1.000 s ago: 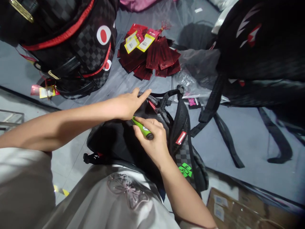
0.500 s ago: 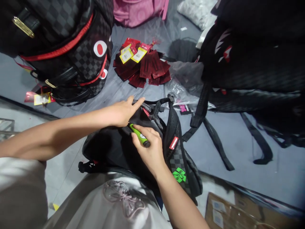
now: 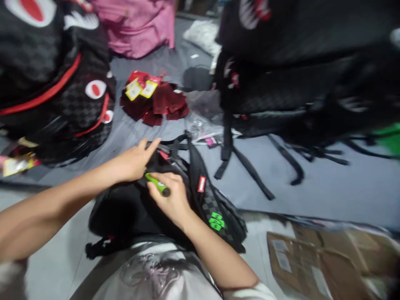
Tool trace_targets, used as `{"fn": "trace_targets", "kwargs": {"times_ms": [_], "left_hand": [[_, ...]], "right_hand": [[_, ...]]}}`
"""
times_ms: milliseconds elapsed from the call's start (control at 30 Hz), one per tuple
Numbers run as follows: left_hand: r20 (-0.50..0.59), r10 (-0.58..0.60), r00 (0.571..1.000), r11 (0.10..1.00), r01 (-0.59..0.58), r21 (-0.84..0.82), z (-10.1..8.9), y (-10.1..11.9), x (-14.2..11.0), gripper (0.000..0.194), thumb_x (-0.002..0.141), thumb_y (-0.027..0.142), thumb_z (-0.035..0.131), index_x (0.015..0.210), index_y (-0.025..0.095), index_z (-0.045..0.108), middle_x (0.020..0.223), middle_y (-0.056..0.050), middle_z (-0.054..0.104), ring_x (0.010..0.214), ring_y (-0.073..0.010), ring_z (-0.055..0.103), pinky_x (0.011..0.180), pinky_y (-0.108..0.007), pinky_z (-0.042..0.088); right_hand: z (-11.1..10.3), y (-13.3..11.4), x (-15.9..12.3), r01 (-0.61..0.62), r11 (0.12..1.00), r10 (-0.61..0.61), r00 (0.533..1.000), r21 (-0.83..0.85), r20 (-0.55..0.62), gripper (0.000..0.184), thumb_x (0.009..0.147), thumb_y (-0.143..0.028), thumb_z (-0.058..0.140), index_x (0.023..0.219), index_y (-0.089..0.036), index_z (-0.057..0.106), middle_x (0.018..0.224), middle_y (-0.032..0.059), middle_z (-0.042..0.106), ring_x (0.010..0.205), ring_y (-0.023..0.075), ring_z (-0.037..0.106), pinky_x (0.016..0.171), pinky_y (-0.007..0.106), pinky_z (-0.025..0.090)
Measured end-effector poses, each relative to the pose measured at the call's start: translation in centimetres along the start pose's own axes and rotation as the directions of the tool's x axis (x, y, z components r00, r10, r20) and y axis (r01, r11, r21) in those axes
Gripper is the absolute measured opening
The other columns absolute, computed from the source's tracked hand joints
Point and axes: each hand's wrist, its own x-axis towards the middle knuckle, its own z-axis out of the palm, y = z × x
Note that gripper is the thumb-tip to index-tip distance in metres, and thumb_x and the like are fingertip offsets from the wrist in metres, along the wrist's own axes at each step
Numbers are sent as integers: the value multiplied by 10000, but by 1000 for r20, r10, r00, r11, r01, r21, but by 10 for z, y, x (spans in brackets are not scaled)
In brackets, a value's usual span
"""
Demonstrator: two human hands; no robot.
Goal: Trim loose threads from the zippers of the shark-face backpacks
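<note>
A black backpack (image 3: 121,208) lies against my front at the table's edge, with a checked side panel, green patches and a red label on its strap. My left hand (image 3: 134,160) is at the backpack's upper edge. Two of its fingers stick out, while the others bend down onto the fabric, partly hidden. In my right hand (image 3: 173,193) is a small tool with a green handle (image 3: 158,183) and a black end. It points toward my left fingertips; its tip is out of sight there.
Large black backpacks stand left (image 3: 62,87) and right (image 3: 281,83), the right one with loose straps. Red tags (image 3: 156,102), a clear plastic bag (image 3: 200,125) and a pink bag (image 3: 134,29) lie on the grey table (image 3: 312,191). Cardboard boxes (image 3: 300,266) sit on the floor.
The view has swung to the right, so everything sits further left and most things a little lower. Both hands keep nearly the same pose on the backpack, the green-handled tool still held.
</note>
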Motion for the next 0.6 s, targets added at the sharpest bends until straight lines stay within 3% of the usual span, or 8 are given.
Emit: {"fn": "trace_targets", "kwargs": {"times_ms": [100, 167, 233, 300, 333, 400, 500, 600], "left_hand": [[-19, 19, 1000, 1000, -19, -5, 5, -8, 4, 918, 868, 181, 508, 1605, 187, -38, 1592, -227, 235, 1310, -339, 551, 1016, -397, 501], [-23, 37, 999, 999, -37, -6, 7, -11, 8, 922, 867, 197, 501, 1607, 188, -51, 1605, -224, 206, 1324, -346, 538, 1041, -414, 493], [-31, 39, 999, 999, -39, -11, 8, -11, 9, 913, 871, 210, 489, 1610, 196, -46, 1615, -219, 193, 1312, -351, 548, 1043, -434, 496], [-33, 27, 999, 1000, -27, -15, 8, -8, 8, 900, 871, 209, 480, 1613, 197, -30, 1614, -220, 205, 1290, -355, 566, 1029, -450, 505], [-30, 21, 999, 1000, -22, -17, 8, -7, 8, 895, 870, 203, 479, 1614, 190, -20, 1612, -225, 209, 1290, -356, 566, 1035, -453, 501], [-22, 11, 1000, 1000, -11, -21, 7, -5, 8, 892, 868, 189, 477, 1613, 177, -14, 1610, -233, 210, 1302, -353, 557, 1053, -452, 486], [-22, 2, 1000, 999, -3, -33, 9, -5, 9, 903, 866, 179, 479, 1613, 189, -30, 1619, -223, 195, 1329, -341, 535, 1069, -442, 475], [-19, -17, 1000, 999, 16, -33, 10, -5, 9, 914, 871, 182, 484, 1612, 220, -49, 1632, -198, 169, 1361, -334, 506, 1084, -434, 465]], "right_hand": [[-25, -9, 5, 33, 993, -31, 999, 113, -20, 104, 867, -239, 688, 949, -246, 751, 933, -10, 790, 855, 165, 721, 891, 315, 509], [-57, -6, 10, 123, 985, -102, 981, 124, -165, 112, 897, -232, 619, 944, -233, 722, 1060, 15, 775, 993, 175, 711, 960, 320, 498], [-93, 14, 19, 158, 987, -135, 911, 27, -390, 167, 916, -204, 528, 985, -217, 680, 1180, 56, 733, 1125, 194, 665, 1013, 348, 480], [-123, 51, 38, -5, 992, -69, 824, -129, -563, 244, 917, -149, 461, 1066, -194, 648, 1142, 81, 721, 1106, 191, 660, 994, 341, 485], [-134, 74, 52, -142, 965, 2, 842, -218, -539, 247, 906, -126, 467, 1059, -185, 653, 1095, 81, 722, 1063, 185, 669, 968, 319, 489], [-144, 121, 83, -392, 832, 258, 900, -393, -353, 230, 906, -146, 530, 1088, -190, 665, 1154, 82, 695, 1107, 180, 653, 974, 288, 472], [-141, 175, 124, -517, 743, 422, 855, -424, -302, 212, 867, -257, 673, 1052, -154, 685, 1193, 148, 658, 1049, 227, 677, 898, 311, 503], [-134, 200, 146, -609, 694, 517, 793, -386, -322, 319, 771, -280, 784, 1027, -127, 673, 1147, 175, 668, 1002, 248, 680, 848, 317, 508]]}}
